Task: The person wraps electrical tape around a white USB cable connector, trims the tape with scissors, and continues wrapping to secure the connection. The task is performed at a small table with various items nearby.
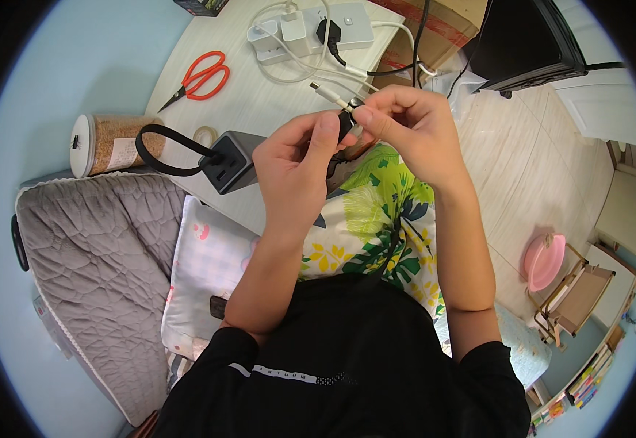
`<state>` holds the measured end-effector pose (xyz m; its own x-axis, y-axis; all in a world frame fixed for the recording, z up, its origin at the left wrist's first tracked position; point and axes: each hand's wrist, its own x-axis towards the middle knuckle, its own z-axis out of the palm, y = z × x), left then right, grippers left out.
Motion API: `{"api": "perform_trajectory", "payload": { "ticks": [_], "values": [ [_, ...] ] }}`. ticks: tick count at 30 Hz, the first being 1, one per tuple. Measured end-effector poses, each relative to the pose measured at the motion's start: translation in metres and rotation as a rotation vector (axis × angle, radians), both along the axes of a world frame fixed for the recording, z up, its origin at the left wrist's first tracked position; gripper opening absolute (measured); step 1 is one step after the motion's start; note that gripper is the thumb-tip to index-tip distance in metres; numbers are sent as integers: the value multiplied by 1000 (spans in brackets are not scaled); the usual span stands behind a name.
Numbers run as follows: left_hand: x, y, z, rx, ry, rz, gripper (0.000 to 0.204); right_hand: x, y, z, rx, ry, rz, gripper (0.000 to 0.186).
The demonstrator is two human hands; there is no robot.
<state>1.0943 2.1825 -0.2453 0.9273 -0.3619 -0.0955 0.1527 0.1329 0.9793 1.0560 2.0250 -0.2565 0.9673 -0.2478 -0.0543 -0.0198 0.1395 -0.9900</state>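
Both my hands are raised in front of me, close together over the desk's near edge. Between the thumb and fingers of my left hand (pixel 292 157) is a small black piece (pixel 345 125); its exact kind is hard to make out. My right hand (pixel 416 131) pinches a white charging cable (pixel 329 95) right beside that piece, its metal plug pointing up and left. The fingers partly cover where cable and black piece meet. Just left of my left hand stands a dark grey box with ports (pixel 236 162), with a black strap (pixel 159 131) looped from it.
On the white desk (pixel 248 102) lie red-handled scissors (pixel 202 77), a tape roll (pixel 205 135) and a white power strip (pixel 351 25) with plugs and cables. A clear jar of brown grains (pixel 121 144) lies left. Right are a cardboard box (pixel 442 22), pink basin (pixel 543 263) and folding chair (pixel 582 298).
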Motion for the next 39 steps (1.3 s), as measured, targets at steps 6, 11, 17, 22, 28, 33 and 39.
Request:
{"api": "perform_trajectory", "payload": {
  "ticks": [6, 11, 17, 22, 28, 33, 39],
  "values": [
    [-2, 6, 0, -1, 44, -76, 21, 1, -5, 0, -44, -14, 15, 14],
    [4, 8, 1, -73, 92, -141, 22, 2, -6, 3, -66, -16, 41, 14],
    [9, 5, 8, -87, 147, -180, 24, 0, -12, 9, -113, 29, 130, 8],
    [16, 0, 11, 0, 157, -194, 30, 2, -15, 8, -85, 7, 105, 11],
    [16, -4, 10, 5, 125, -160, 30, 1, -19, 10, -114, -2, 130, 13],
    [20, -1, 3, 23, 102, -182, 29, -1, -19, 11, -75, 1, 157, 13],
    [16, -3, 13, 60, 100, -178, 28, -5, -29, 6, 129, -35, 224, 13]
  ]
}}
